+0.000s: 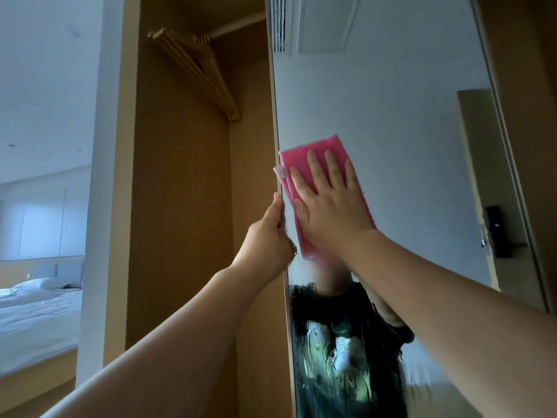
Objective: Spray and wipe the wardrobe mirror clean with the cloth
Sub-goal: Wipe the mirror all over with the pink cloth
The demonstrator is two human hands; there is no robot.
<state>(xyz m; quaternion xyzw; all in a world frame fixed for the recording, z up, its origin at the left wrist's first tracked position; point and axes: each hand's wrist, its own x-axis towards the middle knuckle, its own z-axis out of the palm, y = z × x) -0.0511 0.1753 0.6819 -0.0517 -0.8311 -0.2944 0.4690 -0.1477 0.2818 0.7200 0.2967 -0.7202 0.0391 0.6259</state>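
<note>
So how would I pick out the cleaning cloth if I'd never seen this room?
Find the tall wardrobe mirror filling the right side of the view. Near its left edge, about mid-height, the right hand presses flat on the cloth. It is the only bright pink thing there, a folded rectangle against pale grey glass.

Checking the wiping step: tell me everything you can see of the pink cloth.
The pink cloth is a folded, textured rectangle, flat against the mirror near its left edge, long side roughly upright. The right hand presses it with straight, spread fingers, covering its middle. A paler flap sticks out upper left.
</note>
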